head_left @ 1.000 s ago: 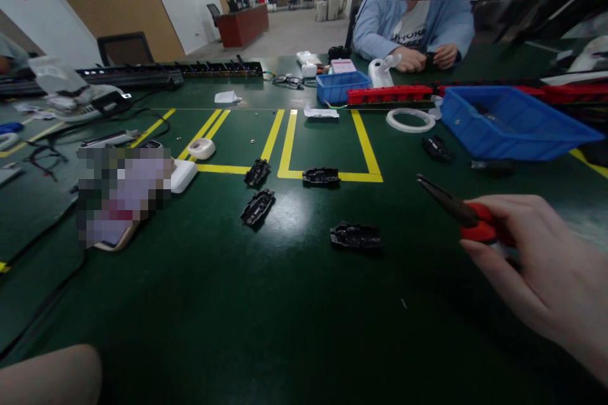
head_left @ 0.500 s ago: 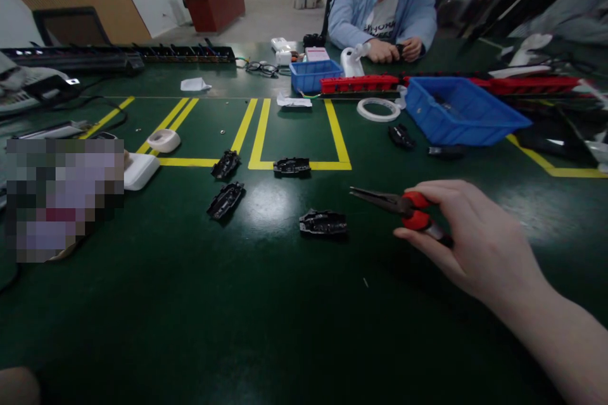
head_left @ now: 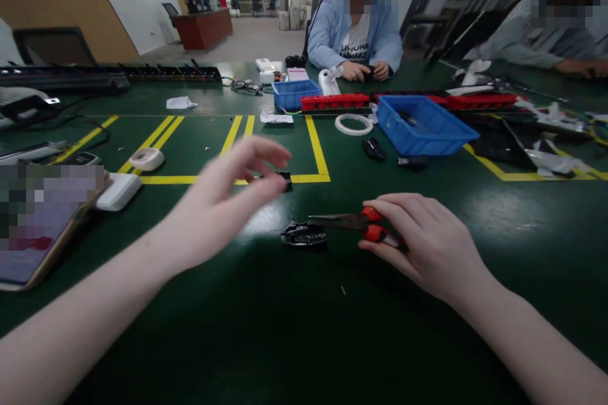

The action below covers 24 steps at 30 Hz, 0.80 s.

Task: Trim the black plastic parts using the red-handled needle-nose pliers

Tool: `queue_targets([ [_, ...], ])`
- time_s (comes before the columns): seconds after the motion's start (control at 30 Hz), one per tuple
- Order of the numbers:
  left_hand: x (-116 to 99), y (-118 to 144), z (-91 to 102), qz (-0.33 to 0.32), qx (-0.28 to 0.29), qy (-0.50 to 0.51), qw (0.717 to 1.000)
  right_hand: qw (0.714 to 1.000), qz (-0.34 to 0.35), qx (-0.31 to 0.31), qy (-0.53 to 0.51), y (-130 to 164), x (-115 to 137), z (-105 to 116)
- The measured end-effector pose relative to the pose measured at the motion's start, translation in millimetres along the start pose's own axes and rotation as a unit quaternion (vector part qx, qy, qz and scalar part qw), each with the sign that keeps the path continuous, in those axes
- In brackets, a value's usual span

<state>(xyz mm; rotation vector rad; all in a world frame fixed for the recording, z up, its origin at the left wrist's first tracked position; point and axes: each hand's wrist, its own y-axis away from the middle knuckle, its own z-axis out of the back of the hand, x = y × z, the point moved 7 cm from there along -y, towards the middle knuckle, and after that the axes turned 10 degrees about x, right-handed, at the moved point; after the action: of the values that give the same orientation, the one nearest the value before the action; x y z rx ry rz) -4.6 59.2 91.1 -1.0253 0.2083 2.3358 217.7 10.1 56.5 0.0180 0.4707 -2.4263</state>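
Note:
My right hand (head_left: 420,243) grips a pair of needle-nose pliers (head_left: 349,221) by the red handles. The thin jaws point left, over or just behind a black plastic shell part (head_left: 304,235) lying on the green table (head_left: 294,329). My left hand (head_left: 228,202) hovers above the table, slightly blurred, its thumb and fingers apart with nothing between them. Just beyond its fingertips, another black shell part (head_left: 286,181) shows only in part. My left hand and forearm cover the spot left of it.
A large blue bin (head_left: 425,126) holds dark pieces, with black parts (head_left: 374,149) beside it. A white tape roll (head_left: 354,124), a smaller blue bin (head_left: 297,93) and red strips (head_left: 335,101) lie farther back. A phone-like device (head_left: 47,228) is at left. A co-worker (head_left: 354,38) sits opposite.
My left hand has come in from the lower left corner to over the black parts. The pliers are now nearer the front shell part. The view has tilted up and turned slightly right.

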Motion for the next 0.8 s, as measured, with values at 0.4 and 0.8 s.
queue_targets([
  [0.4, 22.2, -2.7, -81.1, -0.037, 0.146, -0.112, 0.982, 0.998, 0.038, -0.011, -0.050, 3.5, -5.2, -2.9],
  [0.8, 29.1, -9.4, -85.7, -0.065, 0.142, -0.048, 0.987, 0.997, 0.039, 0.024, -0.056, 1.4, 0.6, -10.7],
])
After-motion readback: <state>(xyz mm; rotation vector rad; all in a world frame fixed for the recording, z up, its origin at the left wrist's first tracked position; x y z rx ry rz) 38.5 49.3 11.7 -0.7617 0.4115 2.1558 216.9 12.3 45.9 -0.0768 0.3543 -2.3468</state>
